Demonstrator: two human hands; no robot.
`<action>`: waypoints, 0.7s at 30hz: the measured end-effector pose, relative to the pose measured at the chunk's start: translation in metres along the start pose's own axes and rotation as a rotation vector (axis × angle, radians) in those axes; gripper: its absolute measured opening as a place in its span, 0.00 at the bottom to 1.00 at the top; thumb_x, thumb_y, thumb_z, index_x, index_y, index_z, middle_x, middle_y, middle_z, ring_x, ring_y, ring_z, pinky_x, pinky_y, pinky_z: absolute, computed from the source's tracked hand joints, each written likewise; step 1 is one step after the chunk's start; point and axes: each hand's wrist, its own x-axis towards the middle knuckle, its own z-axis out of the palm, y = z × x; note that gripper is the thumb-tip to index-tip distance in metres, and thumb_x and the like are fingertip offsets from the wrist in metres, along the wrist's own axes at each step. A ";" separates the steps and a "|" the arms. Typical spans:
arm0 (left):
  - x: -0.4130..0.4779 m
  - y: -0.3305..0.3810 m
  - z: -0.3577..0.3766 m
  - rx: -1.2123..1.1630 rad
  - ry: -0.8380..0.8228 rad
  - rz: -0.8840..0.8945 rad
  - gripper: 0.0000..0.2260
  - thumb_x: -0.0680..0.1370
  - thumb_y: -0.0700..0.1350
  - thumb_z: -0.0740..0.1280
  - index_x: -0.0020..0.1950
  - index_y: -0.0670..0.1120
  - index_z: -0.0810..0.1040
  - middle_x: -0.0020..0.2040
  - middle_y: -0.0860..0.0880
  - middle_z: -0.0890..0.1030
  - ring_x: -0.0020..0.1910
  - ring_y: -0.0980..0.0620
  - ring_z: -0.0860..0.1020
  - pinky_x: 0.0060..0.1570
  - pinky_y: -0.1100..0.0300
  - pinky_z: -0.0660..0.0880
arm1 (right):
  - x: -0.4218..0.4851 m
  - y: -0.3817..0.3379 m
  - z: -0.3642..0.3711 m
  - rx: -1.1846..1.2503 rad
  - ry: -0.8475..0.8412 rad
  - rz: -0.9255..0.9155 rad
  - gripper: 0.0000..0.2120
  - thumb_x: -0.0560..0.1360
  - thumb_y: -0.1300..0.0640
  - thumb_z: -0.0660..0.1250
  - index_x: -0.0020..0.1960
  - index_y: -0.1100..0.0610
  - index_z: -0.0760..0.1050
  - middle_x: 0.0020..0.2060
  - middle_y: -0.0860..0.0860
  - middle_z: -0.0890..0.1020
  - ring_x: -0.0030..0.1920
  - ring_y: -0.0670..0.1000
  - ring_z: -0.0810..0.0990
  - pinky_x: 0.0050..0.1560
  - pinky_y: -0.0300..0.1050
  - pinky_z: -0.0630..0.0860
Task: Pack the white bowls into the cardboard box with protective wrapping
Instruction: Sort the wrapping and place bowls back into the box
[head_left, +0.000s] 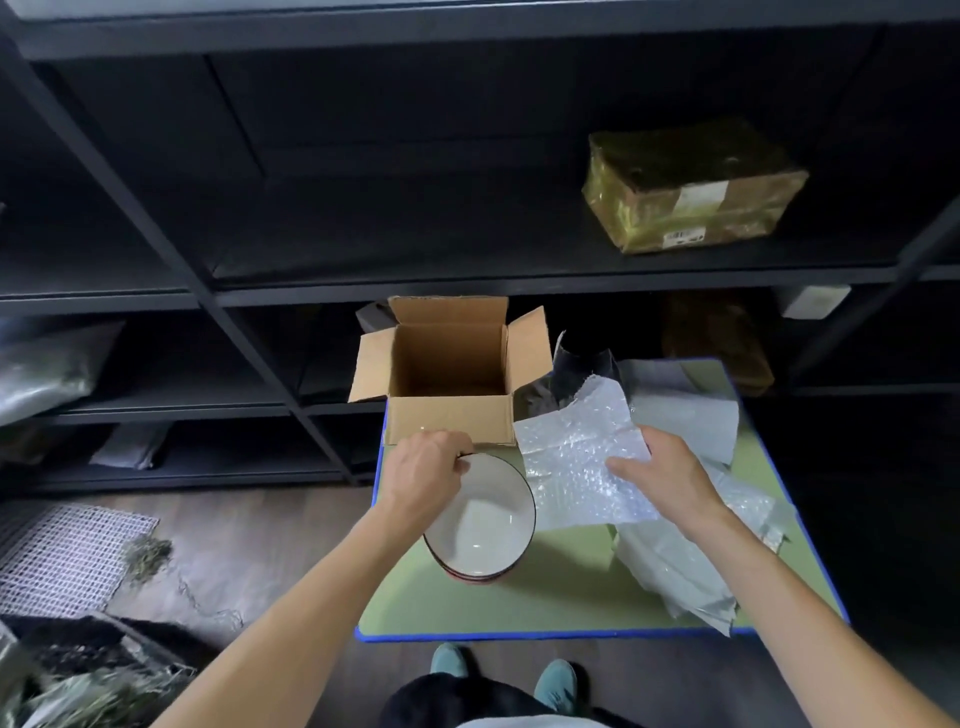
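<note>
A stack of white bowls (485, 525) with dark rims stands on the green mat (550, 597). My left hand (426, 475) grips the far rim of the top bowl, which is tilted up off the stack. My right hand (662, 470) pinches a sheet of bubble wrap (576, 457) held just right of the bowls. An open cardboard box (449, 384) with its flaps spread stands at the mat's far edge, behind my left hand; nothing shows inside it.
More wrapping sheets (680, 571) lie heaped on the mat's right side. Black shelving (311, 291) rises behind the box, with a taped brown parcel (693, 189) on it. Wire mesh (57, 556) and straw lie on the floor at left.
</note>
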 end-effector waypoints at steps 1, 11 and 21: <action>0.001 0.000 -0.003 -0.007 0.002 0.011 0.07 0.80 0.45 0.66 0.55 0.51 0.81 0.49 0.51 0.84 0.49 0.46 0.79 0.37 0.58 0.65 | -0.001 -0.001 0.000 0.013 0.011 0.004 0.05 0.74 0.57 0.71 0.49 0.51 0.80 0.45 0.47 0.85 0.48 0.51 0.83 0.54 0.54 0.79; 0.016 0.010 -0.047 -0.317 0.011 0.005 0.03 0.78 0.49 0.69 0.50 0.54 0.82 0.43 0.56 0.82 0.39 0.60 0.77 0.33 0.66 0.69 | -0.018 -0.019 0.004 0.102 0.093 0.016 0.08 0.75 0.62 0.66 0.42 0.51 0.79 0.39 0.44 0.82 0.42 0.46 0.79 0.39 0.40 0.72; 0.025 0.044 -0.050 -0.545 -0.003 -0.048 0.02 0.77 0.50 0.69 0.47 0.54 0.81 0.39 0.57 0.81 0.41 0.54 0.78 0.35 0.60 0.73 | -0.027 -0.033 0.009 0.534 -0.126 0.074 0.10 0.77 0.63 0.65 0.55 0.58 0.82 0.50 0.55 0.86 0.51 0.55 0.85 0.52 0.51 0.80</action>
